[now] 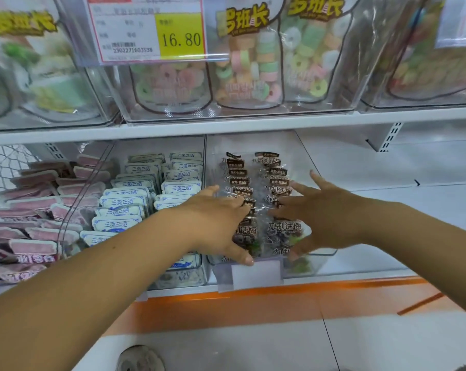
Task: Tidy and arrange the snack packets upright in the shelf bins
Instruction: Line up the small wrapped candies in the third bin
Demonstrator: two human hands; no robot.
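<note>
White shelving point(253, 125) is shown in two tiers. Three clear bins point(75, 199) are counted on the lower tier. Two rows of plum packets point(277, 183) are stacked in the bin point(325, 253) at 3 o'clock of the white-blue packets point(130, 202). Two hands are laid on them, left hand point(218, 218) and right hand point(325, 215), fingers spread.

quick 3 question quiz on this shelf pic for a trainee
1. True or false: the right hand grips a pink packet.
2. The left hand lies on which? A blue packets B dark packets C pink packets
3. Fill in: the yellow price tag reads ___.
Key: 1 false, its fingers are spread on the dark packets. 2 B. 3 16.80.
</note>
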